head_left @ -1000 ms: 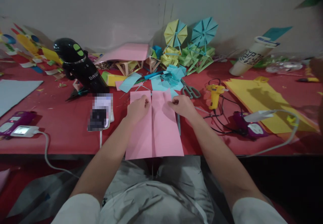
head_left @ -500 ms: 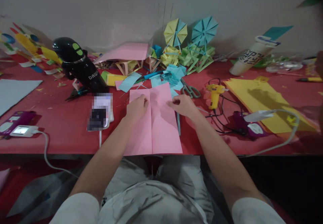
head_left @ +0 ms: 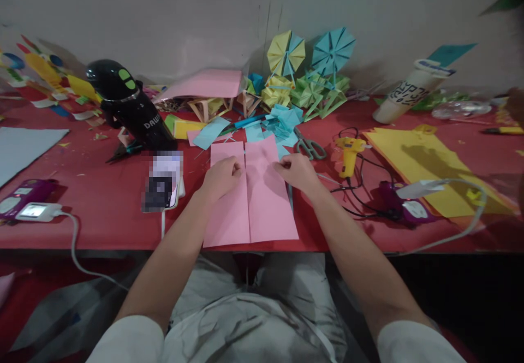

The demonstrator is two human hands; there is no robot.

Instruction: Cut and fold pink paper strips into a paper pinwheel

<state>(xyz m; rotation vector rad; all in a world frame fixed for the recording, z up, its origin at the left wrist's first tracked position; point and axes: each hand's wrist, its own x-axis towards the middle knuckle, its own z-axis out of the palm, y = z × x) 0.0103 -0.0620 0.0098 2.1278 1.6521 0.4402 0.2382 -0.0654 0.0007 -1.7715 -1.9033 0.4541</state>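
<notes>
A sheet of pink paper (head_left: 268, 215) lies before me, its two side flaps folded inward and meeting at a seam down the middle. The left flap bears my left hand (head_left: 223, 174), whose curled fingers are closed at the flap's inner edge near the seam. At the right outer edge, my right hand (head_left: 295, 171) pinches the paper between thumb and fingers. Just beyond the paper are blue paper pieces (head_left: 284, 120) and a pair of scissors (head_left: 310, 147). To the right stands a yellow glue gun (head_left: 349, 153) with a black cord.
On the left are a black bottle (head_left: 126, 106), a phone (head_left: 164, 183) on a cable and a purple power strip (head_left: 30, 199). Folded paper lanterns (head_left: 319, 87) stand by the wall. Yellow sheets (head_left: 426, 172), another purple strip (head_left: 405, 204) and a cup (head_left: 409, 93) are rightward.
The pink paper's near edge has shifted slightly away from me, and the gap between its flaps shows wider at the far end. Both hands keep nearly the same places.
</notes>
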